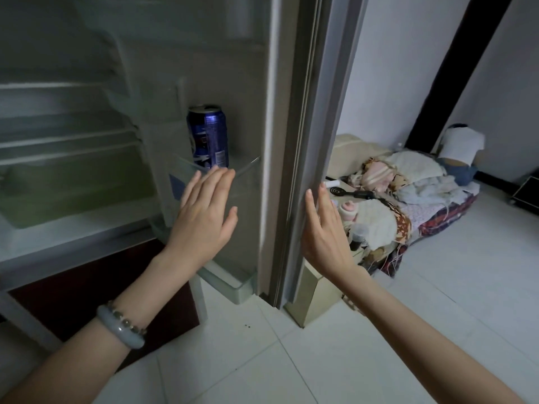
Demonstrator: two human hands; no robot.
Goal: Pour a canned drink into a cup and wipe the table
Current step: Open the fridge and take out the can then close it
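A single wide-angle camera, worn on the person's head, faces forward and tilts down. It is close to an open fridge [140, 39]. The fridge's shelves [58, 141] fill the upper left of the frame. The inner side of the door, with a blue drink can [208, 137] on it, stands near centre. The door edge [309, 141] runs top to bottom just right of centre. The left hand [204, 211] and right hand [323, 228] reach in from the lower corners to mid-frame, at arm's length from the lens. The tiled floor [291, 360] spreads across the bottom, and bedding [423, 193] lies farther off at the right. Verticals at the right lean outward toward the top.
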